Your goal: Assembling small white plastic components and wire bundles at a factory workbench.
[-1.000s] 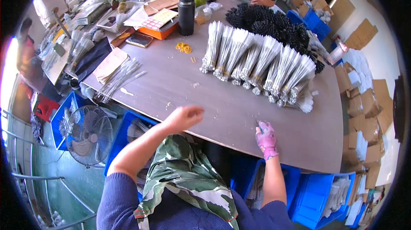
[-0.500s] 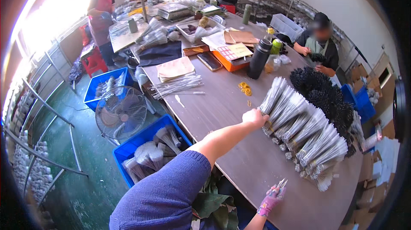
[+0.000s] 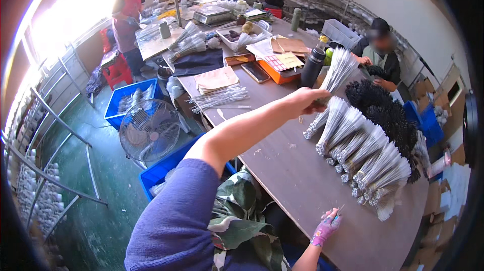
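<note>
My bare left hand (image 3: pixel 313 100) is closed around a bundle of thin silvery-white stems (image 3: pixel 341 69), holding it raised and tilted, with its feathery ends fanning up and away. Just below and to the right, a row of similar stem bundles (image 3: pixel 370 150) leans across the tabletop. Behind that row rises a heap of black bundles (image 3: pixel 380 109). My right hand (image 3: pixel 326 226), in a pink-purple patterned glove with bare fingertips, rests near the table's front edge. Its fingers are closed on a slim pointed metal tool (image 3: pixel 341 210), whose exact kind is unclear.
Beyond my left arm stand a black bottle (image 3: pixel 313 68) and an orange box (image 3: pixel 278 73). Loose stems (image 3: pixel 219 98) lie by a paper stack (image 3: pixel 217 78). A fan (image 3: pixel 149 130) and blue crate (image 3: pixel 156 172) stand left on the floor. A co-worker (image 3: pixel 380 54) sits across the table.
My left hand has moved up and slightly right, lifting a stem bundle above the row. My right hand has shifted slightly, and its tool's two tips now look like one.
</note>
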Demonstrator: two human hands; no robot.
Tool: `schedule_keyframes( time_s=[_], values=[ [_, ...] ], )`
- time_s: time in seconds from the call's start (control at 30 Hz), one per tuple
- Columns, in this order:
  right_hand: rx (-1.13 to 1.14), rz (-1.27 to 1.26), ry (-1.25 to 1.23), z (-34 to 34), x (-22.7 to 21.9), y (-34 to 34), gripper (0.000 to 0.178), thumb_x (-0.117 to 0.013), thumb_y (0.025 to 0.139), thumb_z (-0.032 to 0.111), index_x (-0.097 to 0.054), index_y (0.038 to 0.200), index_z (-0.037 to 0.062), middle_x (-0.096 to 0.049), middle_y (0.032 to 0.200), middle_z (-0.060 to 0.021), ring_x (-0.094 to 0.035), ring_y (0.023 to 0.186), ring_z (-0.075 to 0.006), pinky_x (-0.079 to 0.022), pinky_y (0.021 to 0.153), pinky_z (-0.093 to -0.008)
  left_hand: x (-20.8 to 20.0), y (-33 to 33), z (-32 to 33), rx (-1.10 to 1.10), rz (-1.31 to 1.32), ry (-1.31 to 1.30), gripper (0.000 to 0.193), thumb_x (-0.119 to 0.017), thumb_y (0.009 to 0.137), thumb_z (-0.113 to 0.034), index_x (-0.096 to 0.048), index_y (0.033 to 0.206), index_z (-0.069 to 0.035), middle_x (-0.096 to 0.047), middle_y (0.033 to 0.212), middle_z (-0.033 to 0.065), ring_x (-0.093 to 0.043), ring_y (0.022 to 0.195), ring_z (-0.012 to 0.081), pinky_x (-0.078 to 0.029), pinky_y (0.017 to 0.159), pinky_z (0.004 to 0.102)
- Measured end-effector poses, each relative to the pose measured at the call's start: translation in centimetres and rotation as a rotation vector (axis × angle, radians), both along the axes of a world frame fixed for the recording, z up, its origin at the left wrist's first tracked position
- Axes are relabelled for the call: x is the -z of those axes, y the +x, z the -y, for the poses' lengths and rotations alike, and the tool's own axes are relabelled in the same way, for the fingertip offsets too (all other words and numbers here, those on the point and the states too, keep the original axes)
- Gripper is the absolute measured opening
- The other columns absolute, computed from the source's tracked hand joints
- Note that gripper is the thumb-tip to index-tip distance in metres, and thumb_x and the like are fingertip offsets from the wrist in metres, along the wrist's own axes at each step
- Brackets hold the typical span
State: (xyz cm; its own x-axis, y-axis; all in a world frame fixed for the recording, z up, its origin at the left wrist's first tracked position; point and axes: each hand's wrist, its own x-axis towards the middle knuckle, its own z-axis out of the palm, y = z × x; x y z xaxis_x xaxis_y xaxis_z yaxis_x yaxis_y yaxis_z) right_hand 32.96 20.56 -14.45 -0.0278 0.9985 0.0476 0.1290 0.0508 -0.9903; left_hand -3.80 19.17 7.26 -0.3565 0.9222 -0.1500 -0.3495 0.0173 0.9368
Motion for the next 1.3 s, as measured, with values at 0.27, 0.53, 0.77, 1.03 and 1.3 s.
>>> schedule_keyframes(
  time_s=[0.27, 0.53, 0.77, 1.03, 1.3],
  values=[
    [-0.389, -0.37, -0.514, 1.0, -3.3, -3.8, 0.041, -0.064, 0.085, 0.032, -0.053, 0.114, 0.0052, -0.061, 0.098, -0.0067, -0.058, 0.068, -0.0105, -0.039, 0.047, -0.0197, 9.5, 7.3, 16.7, 0.378, -0.275, 0.124, 0.039, -0.061, 0.085, -0.041, -0.06, 0.098, -0.004, -0.06, 0.088, 0.0011, -0.051, 0.084, 0.0099, -0.041, 0.076, 0.0248],
    [-0.635, -0.358, -0.482, 8.9, -4.7, -9.3, 0.044, -0.075, 0.074, 0.034, -0.056, 0.104, 0.0083, -0.056, 0.076, 0.0029, -0.045, 0.05, -0.0044, -0.035, 0.043, -0.0168, 23.2, 10.4, 23.3, 0.68, -0.125, -0.153, 0.033, -0.06, 0.088, -0.013, -0.053, 0.117, 0.0, -0.061, 0.109, 0.0054, -0.053, 0.103, 0.0117, -0.04, 0.094, 0.0288],
    [-0.441, -0.197, -0.154, 15.4, -1.0, -12.6, 0.048, -0.072, 0.074, 0.005, -0.049, 0.116, 0.0007, -0.058, 0.108, -0.0068, -0.056, 0.098, -0.0167, -0.043, 0.088, -0.0299, 25.2, 13.6, 20.4, 0.131, -0.248, -0.015, 0.069, -0.074, 0.067, -0.015, -0.039, 0.123, 0.001, -0.059, 0.101, 0.0132, -0.057, 0.096, 0.0196, -0.044, 0.088, 0.0323],
    [-0.618, 0.449, 0.149, 14.5, -2.0, -10.7, 0.053, -0.077, 0.066, 0.018, -0.052, 0.109, -0.0004, -0.058, 0.106, -0.0155, -0.059, 0.095, -0.0276, -0.046, 0.082, -0.0354, 28.9, 15.6, 18.8, -0.144, -0.173, -0.013, 0.07, -0.08, 0.064, -0.017, -0.044, 0.123, -0.004, -0.06, 0.111, 0.0081, -0.056, 0.103, 0.0168, -0.044, 0.091, 0.0313],
    [-0.534, -0.045, -0.393, 11.1, -3.8, -6.8, 0.022, -0.054, 0.091, 0.013, -0.057, 0.112, 0.006, -0.063, 0.089, -0.0061, -0.05, 0.055, -0.0067, -0.04, 0.049, -0.021, 26.7, 14.1, 18.7, -0.1, -0.435, -0.066, 0.046, -0.08, 0.067, -0.016, -0.06, 0.108, -0.005, -0.065, 0.102, 0.0057, -0.061, 0.095, 0.0156, -0.047, 0.086, 0.0303]
  ],
)
